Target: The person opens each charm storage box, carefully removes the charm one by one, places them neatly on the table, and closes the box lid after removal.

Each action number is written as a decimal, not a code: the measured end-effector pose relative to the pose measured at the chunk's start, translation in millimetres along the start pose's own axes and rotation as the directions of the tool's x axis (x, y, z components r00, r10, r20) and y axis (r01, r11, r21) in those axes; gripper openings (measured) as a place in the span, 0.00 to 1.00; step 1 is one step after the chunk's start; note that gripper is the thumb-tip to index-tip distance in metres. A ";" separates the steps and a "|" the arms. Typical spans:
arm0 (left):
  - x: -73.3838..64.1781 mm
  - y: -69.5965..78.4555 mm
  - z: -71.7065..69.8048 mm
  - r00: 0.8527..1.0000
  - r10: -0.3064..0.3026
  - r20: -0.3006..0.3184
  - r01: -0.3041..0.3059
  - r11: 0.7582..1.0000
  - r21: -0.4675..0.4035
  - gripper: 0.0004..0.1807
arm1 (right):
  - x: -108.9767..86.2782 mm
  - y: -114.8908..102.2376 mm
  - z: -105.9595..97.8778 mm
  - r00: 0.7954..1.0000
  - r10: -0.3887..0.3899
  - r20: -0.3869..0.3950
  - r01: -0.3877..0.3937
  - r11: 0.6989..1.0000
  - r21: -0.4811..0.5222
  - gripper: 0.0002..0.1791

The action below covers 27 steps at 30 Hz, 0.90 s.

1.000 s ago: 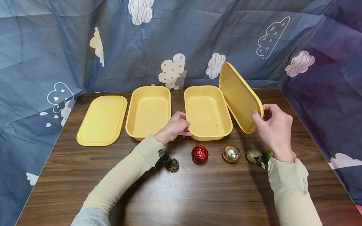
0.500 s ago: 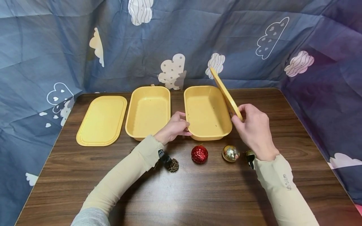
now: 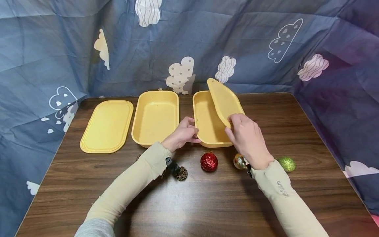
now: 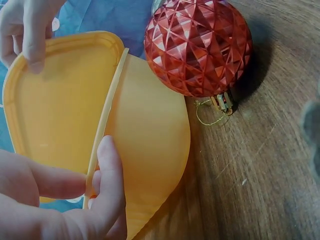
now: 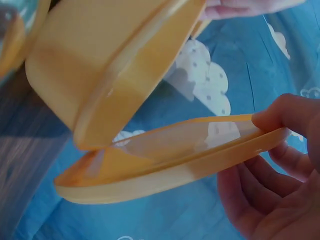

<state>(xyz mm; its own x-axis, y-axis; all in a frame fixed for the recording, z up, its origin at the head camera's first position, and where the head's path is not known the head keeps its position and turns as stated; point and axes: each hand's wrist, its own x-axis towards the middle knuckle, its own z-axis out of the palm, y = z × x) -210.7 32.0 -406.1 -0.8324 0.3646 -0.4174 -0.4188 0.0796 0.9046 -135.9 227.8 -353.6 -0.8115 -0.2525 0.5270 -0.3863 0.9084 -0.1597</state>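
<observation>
My left hand (image 3: 184, 131) pinches the rim of the right-hand yellow plastic container (image 3: 209, 115) at its near left side. The left wrist view shows the thumb and fingers on either side of the rim (image 4: 102, 120). With my right hand (image 3: 248, 138) I grip the near end of a yellow lid (image 3: 226, 100), thumb on one face and fingers on the other. This lid (image 5: 135, 182) slants over the right half of the container, its far end raised. A red faceted bauble (image 3: 209, 162) lies just in front.
Left of the held container stand a second open yellow container (image 3: 155, 118) and a flat yellow lid (image 3: 108, 126). A pine cone (image 3: 181, 173), a shiny gold bauble (image 3: 239, 161) and a green glitter bauble (image 3: 287, 164) lie nearer on the wooden table. A cloud-patterned cloth (image 3: 251, 42) hangs behind.
My right hand has carried the lid leftward, from beside the container to over its right half, tipping it the other way. The left hand stays at the rim.
</observation>
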 end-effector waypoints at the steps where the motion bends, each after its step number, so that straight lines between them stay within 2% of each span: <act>1: -0.3 0.1 0.0 1.000 0.001 0.002 -0.001 1.000 0.000 0.29 | -0.4 -1.7 1.7 1.000 -0.011 0.011 0.011 1.000 -0.009 0.10; 6: -1.6 0.8 0.0 1.000 0.001 0.008 -0.001 1.000 -0.008 0.28 | -2.2 -11.0 11.4 0.995 -0.061 0.074 0.064 0.997 -0.040 0.11; 14: -0.1 -2.0 0.2 1.000 0.010 -0.004 -0.010 1.000 -0.017 0.23 | -3.4 -22.6 29.3 0.982 -0.139 0.128 0.152 0.984 -0.095 0.06; 20: -0.3 -2.6 0.3 1.000 0.007 -0.002 -0.007 1.000 -0.012 0.24 | -3.4 -27.3 35.9 0.973 -0.141 0.182 0.163 0.980 -0.113 0.05; 27: -0.5 -2.9 -1.0 1.000 0.010 0.002 -0.010 0.999 -0.035 0.25 | -1.9 -29.7 39.5 0.970 -0.157 0.184 0.181 0.976 -0.123 0.05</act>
<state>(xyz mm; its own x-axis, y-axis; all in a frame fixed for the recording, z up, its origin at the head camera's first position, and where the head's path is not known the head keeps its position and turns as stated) -209.4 30.6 -408.6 -0.8358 0.3673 -0.4080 -0.4229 0.0432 0.9052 -140.3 188.1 -382.9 -0.8074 -0.4489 0.3829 -0.4699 0.8817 0.0428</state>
